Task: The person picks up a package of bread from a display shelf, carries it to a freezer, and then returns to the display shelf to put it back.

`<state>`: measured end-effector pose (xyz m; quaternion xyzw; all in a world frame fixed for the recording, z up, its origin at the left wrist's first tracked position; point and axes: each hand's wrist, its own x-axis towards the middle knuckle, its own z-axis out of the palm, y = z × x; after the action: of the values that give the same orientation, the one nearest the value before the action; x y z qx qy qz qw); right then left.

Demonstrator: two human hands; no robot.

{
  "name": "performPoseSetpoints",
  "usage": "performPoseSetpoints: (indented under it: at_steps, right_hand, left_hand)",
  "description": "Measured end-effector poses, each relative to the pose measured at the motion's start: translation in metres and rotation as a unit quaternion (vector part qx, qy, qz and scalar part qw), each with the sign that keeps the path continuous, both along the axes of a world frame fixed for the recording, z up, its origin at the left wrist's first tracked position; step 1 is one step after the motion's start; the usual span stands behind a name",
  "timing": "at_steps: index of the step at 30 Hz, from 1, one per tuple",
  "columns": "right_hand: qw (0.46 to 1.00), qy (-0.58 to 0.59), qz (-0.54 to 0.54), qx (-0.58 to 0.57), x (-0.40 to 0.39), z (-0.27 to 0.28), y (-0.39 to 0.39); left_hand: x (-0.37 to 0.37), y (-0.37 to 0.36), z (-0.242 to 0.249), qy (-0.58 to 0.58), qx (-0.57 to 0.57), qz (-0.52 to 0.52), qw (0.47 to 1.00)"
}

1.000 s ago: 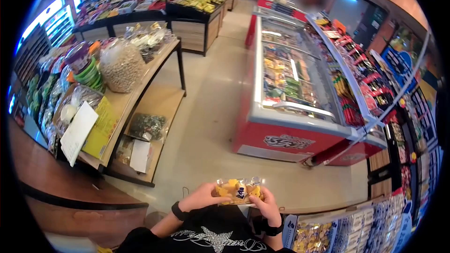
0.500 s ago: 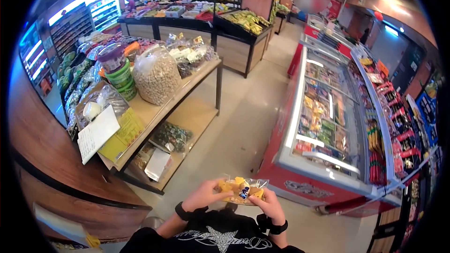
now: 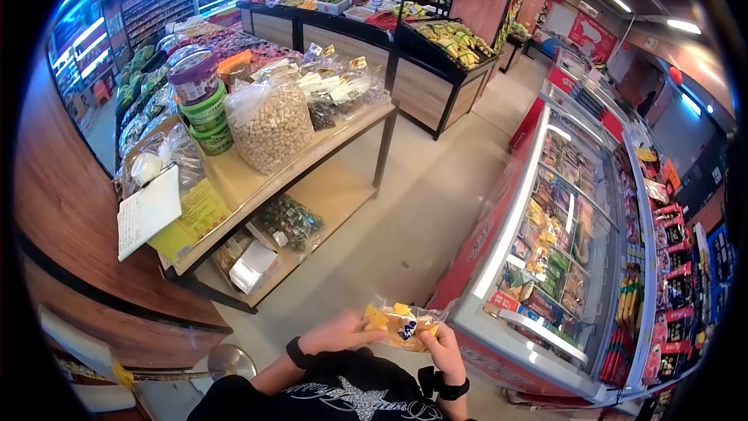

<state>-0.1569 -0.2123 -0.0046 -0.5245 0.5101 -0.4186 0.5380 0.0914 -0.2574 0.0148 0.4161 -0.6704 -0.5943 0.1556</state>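
A clear plastic snack packet [image 3: 405,326] with yellow patches and dark blue lettering is held in front of my chest. My left hand [image 3: 348,330] grips its left side, with the fingers partly smeared by motion and partly behind the packet. At the lower right of the packet, my right hand [image 3: 445,351] pinches it with the thumb on the front face. What lies inside looks yellow-brown, but its kind cannot be made out. Both wrists wear black bands.
To the left stands a wooden display table [image 3: 312,148] bearing a large bag of nuts [image 3: 270,126], stacked tubs [image 3: 201,101] and a white paper [image 3: 148,212]. A glass-topped chest freezer [image 3: 475,296] runs along the right. Ahead is a banana stand [image 3: 456,43].
The view has turned left, so the table and freezer sit differently in it. Both hands keep hold of the snack packet, and my left hand is more blurred.
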Motion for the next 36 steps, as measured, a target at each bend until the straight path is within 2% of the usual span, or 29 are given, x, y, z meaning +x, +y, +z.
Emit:
performPoseSetpoints:
  at_steps: [2, 4, 8, 11, 12, 14, 16, 17, 19, 23, 25, 27, 29, 32, 36]
  right_hand:
    - [1.0, 0.003, 0.005, 0.003, -0.001, 0.001, -0.017]
    - [1.0, 0.007, 0.003, 0.005, -0.001, 0.006, -0.033]
    - [0.999, 0.02, -0.03, 0.012, -0.002, 0.003, -0.075]
    - [0.997, -0.002, -0.077, 0.03, 0.01, 0.016, -0.106]
    - [0.994, -0.018, -0.103, 0.042, 0.014, 0.023, -0.12]
    - [0.994, -0.018, -0.107, 0.003, 0.018, 0.026, -0.147]
    - [0.993, -0.037, -0.106, -0.029, 0.023, 0.028, -0.175]
    - [0.993, -0.038, -0.108, -0.033, 0.025, 0.028, -0.187]
    - [0.996, -0.03, -0.087, -0.008, 0.028, 0.025, -0.208]
    - [0.998, -0.023, -0.058, -0.019, 0.043, 0.019, -0.243]
    - [0.999, 0.02, -0.048, -0.004, 0.048, 0.02, -0.256]
    - [0.996, -0.004, -0.087, -0.017, 0.054, 0.023, -0.266]
    - [0.997, -0.002, -0.081, 0.018, 0.046, 0.024, -0.277]
    - [0.996, -0.009, -0.094, 0.003, 0.038, 0.036, -0.297]
    - [0.994, 0.014, -0.108, -0.013, 0.009, 0.034, -0.324]
  left_hand:
    - [-0.002, -0.016, -0.009, -0.012, -0.029, -0.008, 0.999]
    - [-0.005, -0.035, -0.013, 0.027, -0.12, -0.011, 0.992]
    - [-0.01, -0.08, -0.001, 0.07, -0.12, 0.01, 0.99]
    - [-0.004, -0.122, 0.005, 0.05, -0.141, -0.033, 0.988]
    - [-0.002, -0.137, 0.022, 0.026, -0.137, -0.055, 0.989]
    - [0.001, -0.168, 0.041, 0.006, -0.143, -0.075, 0.987]
    - [0.007, -0.197, 0.051, -0.096, -0.136, -0.122, 0.978]
    - [0.01, -0.209, 0.046, -0.097, -0.14, -0.123, 0.978]
    - [0.018, -0.23, 0.034, -0.03, -0.13, -0.084, 0.987]
    - [0.032, -0.264, 0.036, -0.047, -0.042, -0.09, 0.994]
    - [0.034, -0.274, 0.03, 0.059, -0.09, -0.053, 0.993]
    - [0.033, -0.285, 0.027, 0.046, -0.074, -0.058, 0.994]
    - [0.029, -0.298, 0.025, 0.035, -0.053, -0.065, 0.996]
    - [0.019, -0.318, 0.025, 0.067, -0.046, -0.089, 0.993]
    - [-0.015, -0.348, 0.017, 0.146, -0.208, -0.062, 0.965]
